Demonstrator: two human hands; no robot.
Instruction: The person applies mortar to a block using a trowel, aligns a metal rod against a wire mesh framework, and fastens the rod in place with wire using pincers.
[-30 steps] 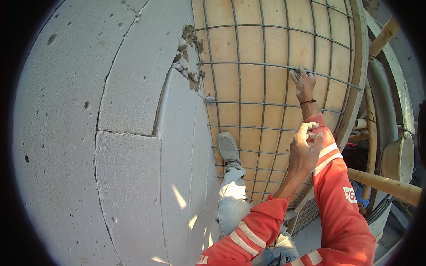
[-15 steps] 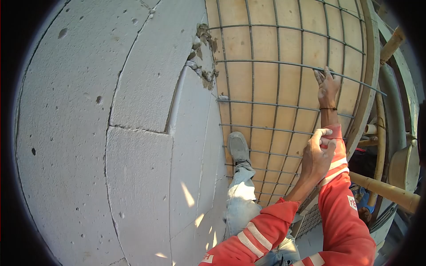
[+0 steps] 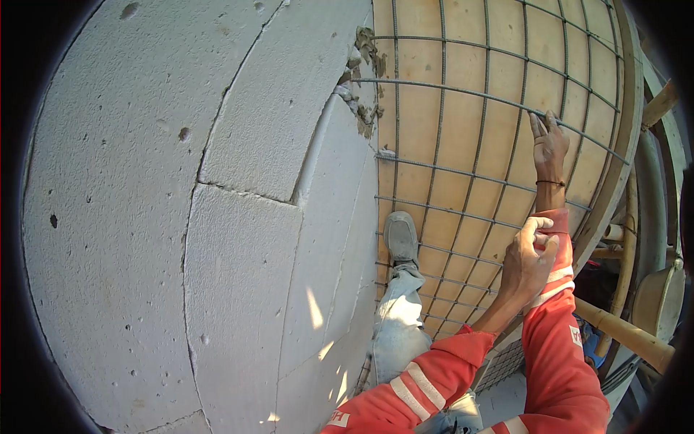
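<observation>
A thin steel reinforcing bar (image 3: 463, 90) lies across the steel mesh (image 3: 473, 173). Its left end reaches into the broken gap at the edge of the grey block wall (image 3: 238, 289). My right hand (image 3: 551, 148) is stretched out, its fingertips closed on the bar toward its right end. Lower down, my left hand (image 3: 526, 264) overlaps the red cuff of my right sleeve (image 3: 553, 220). Its fingers are curled and the thumb comes close to the index finger. Whatever they may hold is too small to make out.
Orange-tan boards (image 3: 463, 137) lie beneath the mesh, bordered on the right by a curved wooden edge (image 3: 623, 108). Beyond it are bamboo poles (image 3: 625, 334). My shoe (image 3: 400, 239) stands on the mesh beside the wall. Crumbled mortar (image 3: 367, 119) clings around the gap.
The bar has slid left into the wall gap, and its right end no longer sticks out past the wooden edge. My right hand moved with it. The left hand keeps its curled pose.
</observation>
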